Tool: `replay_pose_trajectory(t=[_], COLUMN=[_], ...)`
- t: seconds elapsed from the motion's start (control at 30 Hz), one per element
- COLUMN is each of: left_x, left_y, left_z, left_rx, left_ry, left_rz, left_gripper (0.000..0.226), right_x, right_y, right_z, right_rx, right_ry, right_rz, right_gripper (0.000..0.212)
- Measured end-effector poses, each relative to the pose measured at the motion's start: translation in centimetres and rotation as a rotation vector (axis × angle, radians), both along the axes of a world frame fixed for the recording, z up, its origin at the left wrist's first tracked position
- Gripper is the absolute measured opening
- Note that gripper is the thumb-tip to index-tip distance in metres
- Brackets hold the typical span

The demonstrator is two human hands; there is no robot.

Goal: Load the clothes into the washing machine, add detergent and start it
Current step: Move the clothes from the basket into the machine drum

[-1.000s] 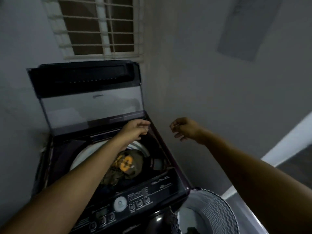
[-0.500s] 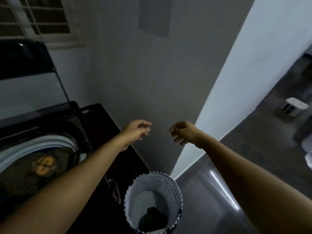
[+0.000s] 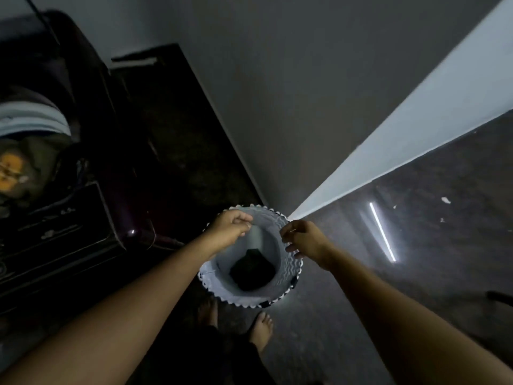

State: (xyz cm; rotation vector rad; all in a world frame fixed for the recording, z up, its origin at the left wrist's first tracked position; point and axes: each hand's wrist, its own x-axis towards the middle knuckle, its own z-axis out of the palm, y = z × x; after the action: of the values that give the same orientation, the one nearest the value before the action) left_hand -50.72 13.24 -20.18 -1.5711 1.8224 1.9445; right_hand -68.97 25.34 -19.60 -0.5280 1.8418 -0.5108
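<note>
Bare feet at lower centre stand just before the white basket on the floor, a dark garment at its bottom. The left hand and right hand hover over its rim, loosely curled (gripping nothing). The washing machine, at the left edge, holds olive clothes.

The scene is dimly lit and washed in grey. A thin bright streak of glare is reflected on the floor at the right, and a paler band of wall is lit in the upper right. The washing machine at the left is sunk in deep shadow, its details barely made out. Soft blur is spread throughout, and straight lines are bent near the edges.
</note>
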Motion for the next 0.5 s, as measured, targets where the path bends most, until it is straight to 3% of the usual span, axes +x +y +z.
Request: replay_pose_trajectory(t=[0.4,0.5], left_x=[0.4,0.0], left_y=[-0.3,0.5], left_z=[-30.3,-37.5], left_rx=[0.124,0.116], left_ry=[-0.252,-0.311], left_rz=[-0.014,-0.016], left_gripper=[0.023,0.023], right_x=[3.0,3.2], right_y=[-1.7,-0.9], right_z=[-30.3,-38.2], right_rx=[0.188,0.237], right_ry=[-0.029,0.054], right_rz=[0.075,0.190], right_gripper=[0.009,0.030])
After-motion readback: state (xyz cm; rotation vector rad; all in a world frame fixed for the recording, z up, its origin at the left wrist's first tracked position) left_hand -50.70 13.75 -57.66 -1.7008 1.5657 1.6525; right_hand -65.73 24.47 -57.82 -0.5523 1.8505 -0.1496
